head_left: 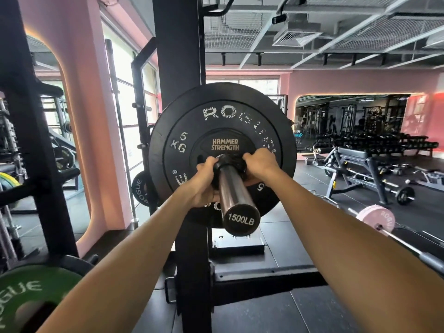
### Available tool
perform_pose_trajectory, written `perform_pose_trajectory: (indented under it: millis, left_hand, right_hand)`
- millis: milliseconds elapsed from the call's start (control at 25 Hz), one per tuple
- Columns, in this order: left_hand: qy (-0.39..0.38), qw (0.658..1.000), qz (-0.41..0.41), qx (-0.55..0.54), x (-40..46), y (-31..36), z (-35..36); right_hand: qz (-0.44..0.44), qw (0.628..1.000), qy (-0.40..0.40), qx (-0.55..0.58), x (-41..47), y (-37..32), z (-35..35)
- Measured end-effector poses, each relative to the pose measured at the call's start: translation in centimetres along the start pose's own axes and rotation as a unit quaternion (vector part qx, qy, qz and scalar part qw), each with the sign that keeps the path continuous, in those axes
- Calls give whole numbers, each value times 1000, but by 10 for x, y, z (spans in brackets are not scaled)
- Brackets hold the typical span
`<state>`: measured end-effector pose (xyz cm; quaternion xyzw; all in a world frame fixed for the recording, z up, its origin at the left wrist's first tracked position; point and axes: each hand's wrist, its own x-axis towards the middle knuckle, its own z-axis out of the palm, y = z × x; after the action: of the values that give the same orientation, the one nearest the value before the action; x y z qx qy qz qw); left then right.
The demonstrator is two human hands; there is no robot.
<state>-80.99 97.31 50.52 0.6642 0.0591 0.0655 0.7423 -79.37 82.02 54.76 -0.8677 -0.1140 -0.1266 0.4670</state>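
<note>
A steel barbell sleeve (pixel 234 192) points toward me, its end cap marked 1500LB. On it sits a large black plate (pixel 187 131) marked ROGUE and 5 KG, with a smaller black plate (pixel 224 144) marked HAMMER STRENGTH in front of it. A black collar (pixel 227 162) rings the sleeve against the small plate. My left hand (pixel 203 182) grips the collar from the left, and my right hand (pixel 259 162) grips it from the right. The fingers of both hands curl round the collar and are partly hidden behind it.
A black rack upright (pixel 177 49) stands behind the plates. A green ROGUE plate (pixel 28 292) sits at lower left. A pink plate on a barbell (pixel 376 218) lies on the floor at right. Benches (pixel 355 157) and dumbbell racks fill the far right.
</note>
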Motion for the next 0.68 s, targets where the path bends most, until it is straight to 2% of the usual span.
perform_pose_trajectory:
  millis: [160, 320, 480, 680]
  left_hand:
    - [-23, 999, -12, -25, -47, -3, 7]
    - [-19, 998, -20, -49, -95, -4, 15]
    - [-26, 999, -29, -25, -145, -3, 24]
    - [-39, 998, -47, 11, -187, -2, 29]
  right_hand:
    - [20, 997, -39, 68, -35, 1, -14]
    - [12, 998, -34, 60, -75, -2, -31]
    - [6, 994, -59, 93, -113, -4, -48]
    - [53, 981, -97, 160, -158, -12, -69]
